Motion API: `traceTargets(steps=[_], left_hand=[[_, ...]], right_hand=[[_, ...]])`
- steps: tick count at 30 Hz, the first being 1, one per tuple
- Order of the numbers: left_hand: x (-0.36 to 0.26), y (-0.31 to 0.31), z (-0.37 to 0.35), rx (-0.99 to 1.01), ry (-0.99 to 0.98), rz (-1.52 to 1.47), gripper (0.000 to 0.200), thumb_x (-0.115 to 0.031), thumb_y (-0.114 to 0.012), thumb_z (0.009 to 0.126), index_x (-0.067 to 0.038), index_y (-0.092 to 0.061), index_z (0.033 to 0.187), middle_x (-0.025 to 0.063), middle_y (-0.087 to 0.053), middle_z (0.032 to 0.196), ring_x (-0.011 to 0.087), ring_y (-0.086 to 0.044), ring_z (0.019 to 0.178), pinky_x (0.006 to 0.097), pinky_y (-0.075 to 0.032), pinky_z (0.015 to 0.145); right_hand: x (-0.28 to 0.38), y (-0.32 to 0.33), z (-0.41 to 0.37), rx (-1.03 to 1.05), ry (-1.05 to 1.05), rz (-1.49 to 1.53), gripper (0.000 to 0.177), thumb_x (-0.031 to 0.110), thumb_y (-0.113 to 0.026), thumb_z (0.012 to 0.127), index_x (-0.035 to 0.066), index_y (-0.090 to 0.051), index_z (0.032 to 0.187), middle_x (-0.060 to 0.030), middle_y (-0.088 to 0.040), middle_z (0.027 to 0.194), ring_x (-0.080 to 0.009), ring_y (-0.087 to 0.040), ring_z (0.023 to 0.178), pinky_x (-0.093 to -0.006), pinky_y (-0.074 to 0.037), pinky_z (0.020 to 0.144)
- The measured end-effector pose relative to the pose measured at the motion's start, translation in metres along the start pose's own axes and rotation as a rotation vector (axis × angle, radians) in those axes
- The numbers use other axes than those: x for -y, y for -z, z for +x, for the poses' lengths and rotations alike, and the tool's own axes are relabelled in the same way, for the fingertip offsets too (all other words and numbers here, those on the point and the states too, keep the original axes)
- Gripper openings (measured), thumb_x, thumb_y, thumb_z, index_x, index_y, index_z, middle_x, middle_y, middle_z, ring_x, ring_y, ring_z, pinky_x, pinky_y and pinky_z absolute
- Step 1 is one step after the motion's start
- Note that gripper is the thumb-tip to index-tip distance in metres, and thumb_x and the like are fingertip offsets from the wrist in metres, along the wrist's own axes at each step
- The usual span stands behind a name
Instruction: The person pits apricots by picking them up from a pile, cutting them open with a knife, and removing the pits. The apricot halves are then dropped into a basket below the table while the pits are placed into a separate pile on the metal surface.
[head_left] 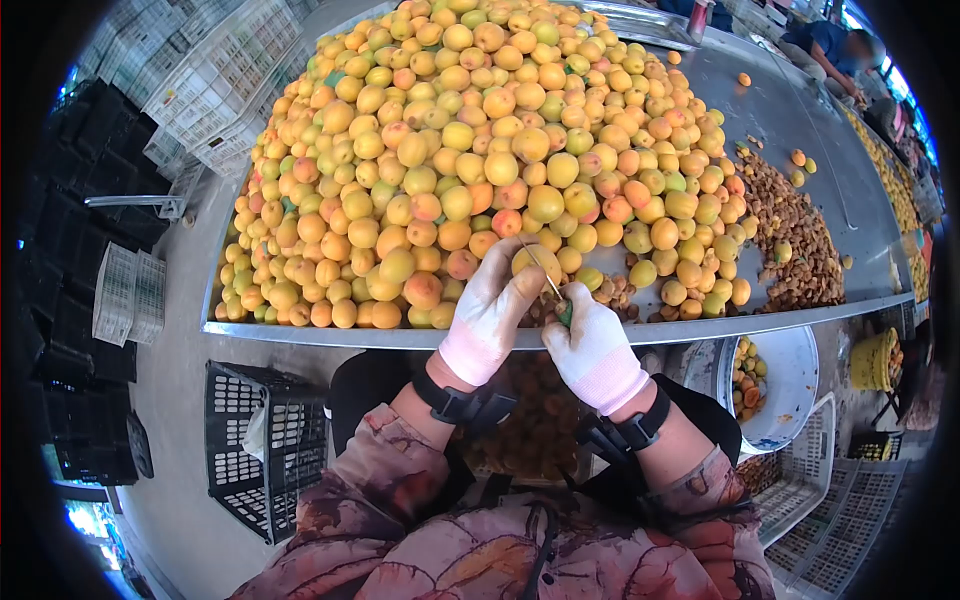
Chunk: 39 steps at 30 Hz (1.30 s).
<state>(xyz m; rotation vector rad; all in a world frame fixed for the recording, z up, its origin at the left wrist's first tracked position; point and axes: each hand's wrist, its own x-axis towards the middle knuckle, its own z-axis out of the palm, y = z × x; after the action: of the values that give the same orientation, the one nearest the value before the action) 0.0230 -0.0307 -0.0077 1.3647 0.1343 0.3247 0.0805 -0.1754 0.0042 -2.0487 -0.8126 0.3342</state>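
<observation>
A whole yellow apricot (521, 262) is held in my left hand (486, 318), which wears a white and pink glove. My right hand (592, 348), gloved alike, grips a small knife (566, 316) by its green handle. The thin blade points up and left and lies against the apricot, as far as I can see. Both hands are close together just above the table's front rim. Beyond them rises a big heap of yellow-orange apricots (480, 130), some greenish or red-blushed.
Brown apricot stones (795, 235) lie right of the heap on the metal table (700, 95). Below are a black crate (265, 440), a white bucket (790, 390) with fruit and a pale crate (812, 470). White crates (225, 75) stand left. Another person (825, 50) works at far right.
</observation>
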Motion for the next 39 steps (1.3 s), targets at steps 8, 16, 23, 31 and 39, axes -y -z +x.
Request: traceTargets(steps=[8, 16, 23, 31, 39], left_hand=[[-0.017, -0.005, 0.0, -0.011, -0.034, 0.277, 0.043, -0.035, -0.05, 0.105, -0.002, -0.052, 0.132, -0.001, -0.057, 0.097, 0.0063, -0.05, 0.081, 0.0205, -0.041, 0.072], [-0.007, -0.004, 0.001, -0.056, -0.061, 0.152, 0.041, -0.033, -0.05, 0.104, -0.001, -0.054, 0.128, -0.0014, -0.055, 0.095, 0.0058, -0.044, 0.077, 0.0208, -0.035, 0.066], [-0.006, 0.0, -0.007, -0.184, -0.2, 0.363, 0.024, -0.006, -0.056, 0.099, 0.004, -0.055, 0.122, 0.0116, -0.063, 0.105, 0.024, -0.063, 0.088, 0.0288, -0.051, 0.075], [-0.002, 0.002, 0.008, -0.474, -0.087, -0.639, 0.04, -0.046, -0.05, 0.103, -0.009, -0.056, 0.118, 0.0032, -0.061, 0.111, 0.0197, -0.055, 0.105, 0.0349, -0.044, 0.092], [-0.002, 0.007, -0.002, -0.14, -0.057, 0.04, 0.039, -0.032, -0.043, 0.106, -0.002, -0.052, 0.129, 0.0075, -0.06, 0.111, 0.0151, -0.06, 0.092, 0.0297, -0.052, 0.078]], right_hand=[[-0.007, -0.001, 0.001, -0.002, -0.007, 0.051, 0.028, 0.007, -0.057, 0.083, -0.009, -0.052, 0.106, -0.0287, -0.061, 0.075, -0.0473, -0.063, 0.078, -0.0467, -0.051, 0.068], [-0.002, -0.001, 0.002, 0.024, 0.013, -0.034, 0.029, 0.011, -0.058, 0.086, -0.007, -0.05, 0.108, -0.0275, -0.062, 0.074, -0.0459, -0.064, 0.077, -0.0506, -0.051, 0.068], [0.007, 0.001, 0.0, 0.062, 0.006, -0.12, 0.026, 0.011, -0.058, 0.087, -0.004, -0.048, 0.106, -0.0266, -0.063, 0.075, -0.0448, -0.064, 0.076, -0.0517, -0.052, 0.068], [-0.007, -0.014, -0.009, 0.142, 0.033, -0.134, 0.025, 0.017, -0.055, 0.09, -0.003, -0.046, 0.101, -0.026, -0.063, 0.074, -0.0439, -0.065, 0.075, -0.0517, -0.052, 0.068], [0.006, -0.009, 0.001, -0.307, -0.03, 0.699, 0.018, 0.009, -0.062, 0.088, -0.003, -0.059, 0.101, -0.0188, -0.063, 0.079, -0.0352, -0.062, 0.067, -0.0358, -0.051, 0.065]])
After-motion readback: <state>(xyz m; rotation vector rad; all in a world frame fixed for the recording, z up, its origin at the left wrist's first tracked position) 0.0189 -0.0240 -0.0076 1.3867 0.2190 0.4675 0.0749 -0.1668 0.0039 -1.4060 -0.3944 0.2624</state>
